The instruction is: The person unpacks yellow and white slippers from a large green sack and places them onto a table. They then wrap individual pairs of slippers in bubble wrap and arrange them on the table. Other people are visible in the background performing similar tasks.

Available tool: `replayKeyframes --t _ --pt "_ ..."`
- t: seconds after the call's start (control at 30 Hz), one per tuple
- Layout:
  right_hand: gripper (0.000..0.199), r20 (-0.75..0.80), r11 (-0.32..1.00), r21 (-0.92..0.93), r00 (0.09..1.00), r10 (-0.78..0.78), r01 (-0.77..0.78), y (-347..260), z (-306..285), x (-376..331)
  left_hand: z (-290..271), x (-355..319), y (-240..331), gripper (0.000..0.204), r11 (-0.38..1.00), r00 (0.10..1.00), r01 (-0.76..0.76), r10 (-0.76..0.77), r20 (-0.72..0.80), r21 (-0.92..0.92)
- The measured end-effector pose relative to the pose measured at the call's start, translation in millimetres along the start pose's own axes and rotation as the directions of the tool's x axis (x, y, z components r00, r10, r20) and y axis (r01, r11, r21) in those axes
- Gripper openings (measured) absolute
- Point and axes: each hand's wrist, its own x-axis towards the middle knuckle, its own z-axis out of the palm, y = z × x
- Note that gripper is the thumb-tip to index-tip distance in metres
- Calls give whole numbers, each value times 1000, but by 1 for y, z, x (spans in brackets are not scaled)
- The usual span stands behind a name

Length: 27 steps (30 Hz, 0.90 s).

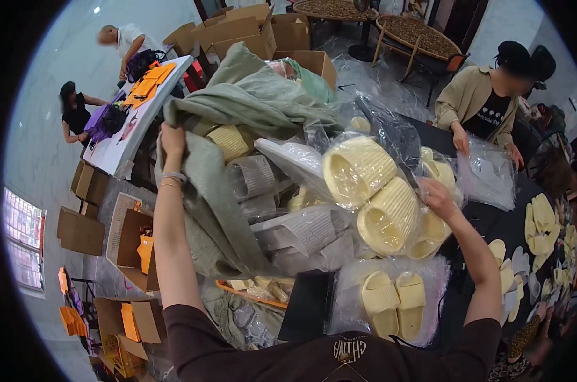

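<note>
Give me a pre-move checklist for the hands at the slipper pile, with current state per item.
1. Left hand grips the grey-green cloth sack at its edge: ok.
2. Right hand rests on the bagged yellow slippers; closed grip: cannot tell.
3. Pile of bagged slippers stable: not ok, the bags lie stacked at mixed angles and spill from the sack.
4. Bagged pair in front lies flat, apart from both hands: ok.
5. The co-worker's hands stay apart from the person's right hand: ok.

dark table [492, 223] under bagged slippers [390, 216]
</note>
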Motion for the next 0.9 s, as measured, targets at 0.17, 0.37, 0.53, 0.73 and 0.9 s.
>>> replayKeyframes --t 0.17,0.37,0.53,0.73,0.9 --pt "12 -30 997 -44 997 65 -66 -10 15 -16 -9 -42 66 59 952 940 -306 299 161 18" --pt "12 19 994 -94 998 -55 56 -17 -9 4 -75 -151 168 78 449 419 -857 893 165 -253" --pt "14 -42 994 -52 994 -103 101 -9 -13 28 -52 -217 167 66 390 119 -738 879 462 -551" --pt "14 -82 980 -136 985 -155 143 9 -62 59 -38 -259 140 34 393 288 -785 916 280 -479" --pt "10 1 996 35 996 84 -84 1 -34 10 12 -269 136 39 136 108 -927 989 98 -349"
